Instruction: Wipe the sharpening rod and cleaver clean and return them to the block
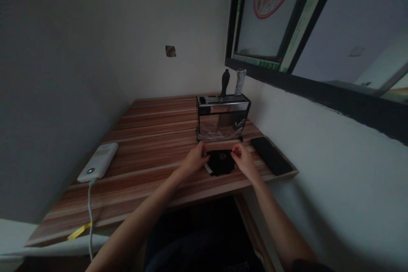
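A flat black piece that looks like folded fabric (220, 163) lies on the wooden table, with a small pale mark near its top and a light strip along its left edge. My left hand (194, 160) pinches its upper left corner between thumb and fingers. At the upper right corner my right hand (242, 160) is closed on the edge, fingertips together. Just beyond both hands stands a knife block (223, 114) with clear plastic film around its lower part. Two handles, one black (225, 82) and one wrapped in something pale (240, 81), rise from its top.
A black phone-like slab (270, 155) lies by the table's right edge, close to the wall. On the left rests a white power bank (99, 162) with a cable (89, 204) running off the front. A dark-framed window (264, 68) is at the right.
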Available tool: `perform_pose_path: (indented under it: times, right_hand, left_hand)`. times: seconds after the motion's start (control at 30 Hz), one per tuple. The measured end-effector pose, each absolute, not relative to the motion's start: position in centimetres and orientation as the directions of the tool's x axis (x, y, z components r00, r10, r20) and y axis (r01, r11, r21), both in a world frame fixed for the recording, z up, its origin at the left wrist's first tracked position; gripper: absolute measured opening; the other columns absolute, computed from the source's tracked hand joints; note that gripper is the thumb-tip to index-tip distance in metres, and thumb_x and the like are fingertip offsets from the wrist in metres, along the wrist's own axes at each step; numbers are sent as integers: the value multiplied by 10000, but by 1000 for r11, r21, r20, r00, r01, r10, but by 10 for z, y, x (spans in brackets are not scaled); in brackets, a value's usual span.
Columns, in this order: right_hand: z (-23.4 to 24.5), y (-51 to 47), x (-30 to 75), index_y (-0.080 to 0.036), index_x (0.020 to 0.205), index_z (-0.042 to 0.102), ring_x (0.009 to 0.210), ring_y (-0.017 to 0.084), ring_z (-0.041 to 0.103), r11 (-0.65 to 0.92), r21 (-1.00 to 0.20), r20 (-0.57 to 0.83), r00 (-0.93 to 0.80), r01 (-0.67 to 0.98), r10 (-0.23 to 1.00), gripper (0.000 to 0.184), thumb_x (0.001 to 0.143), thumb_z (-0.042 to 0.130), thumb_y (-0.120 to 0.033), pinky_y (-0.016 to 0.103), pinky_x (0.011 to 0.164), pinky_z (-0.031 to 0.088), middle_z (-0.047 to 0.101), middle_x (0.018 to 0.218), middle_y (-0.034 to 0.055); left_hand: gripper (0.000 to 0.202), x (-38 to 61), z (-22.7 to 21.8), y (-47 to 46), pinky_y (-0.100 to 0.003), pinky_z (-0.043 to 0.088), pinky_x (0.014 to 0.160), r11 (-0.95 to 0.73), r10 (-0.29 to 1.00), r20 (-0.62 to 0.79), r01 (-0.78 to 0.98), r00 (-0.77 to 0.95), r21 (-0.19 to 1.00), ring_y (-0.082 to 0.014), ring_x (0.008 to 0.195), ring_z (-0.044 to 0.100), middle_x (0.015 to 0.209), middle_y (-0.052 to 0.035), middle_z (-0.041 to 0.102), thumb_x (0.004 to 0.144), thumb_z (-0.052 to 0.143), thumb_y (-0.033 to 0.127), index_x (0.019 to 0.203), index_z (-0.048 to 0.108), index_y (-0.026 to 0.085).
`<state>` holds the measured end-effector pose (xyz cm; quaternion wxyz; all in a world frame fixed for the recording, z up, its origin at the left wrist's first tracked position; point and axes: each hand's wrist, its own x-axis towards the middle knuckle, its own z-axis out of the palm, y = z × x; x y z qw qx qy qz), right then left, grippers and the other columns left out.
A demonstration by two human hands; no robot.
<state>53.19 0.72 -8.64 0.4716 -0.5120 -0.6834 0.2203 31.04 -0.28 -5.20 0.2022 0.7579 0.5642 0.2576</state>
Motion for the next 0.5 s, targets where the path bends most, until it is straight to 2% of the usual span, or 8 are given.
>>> perform_pose_path:
  times: [0.23,0.5]
  right_hand:
    - [-92,26,553,-216,786,502,700,203,574,359,-745,435,2,562,900,58,743,478,-247,331,688,445,585,734,28]
    - [-100,30,553,-206,810,544,744,207,604,363,-735,436,-11,572,900,96,744,485,-245,343,731,460,624,774,42]
  left_hand:
    - [163,339,-58,6,-251,427,619,-284,959,177,782,222,555,-170,672,612,715,5,603,799,590,215,935,501,213]
    - [115,327,-67,9,-262,452,688,-319,946,229,775,229,545,-172,762,627,831,-23,637,822,568,219,924,513,210]
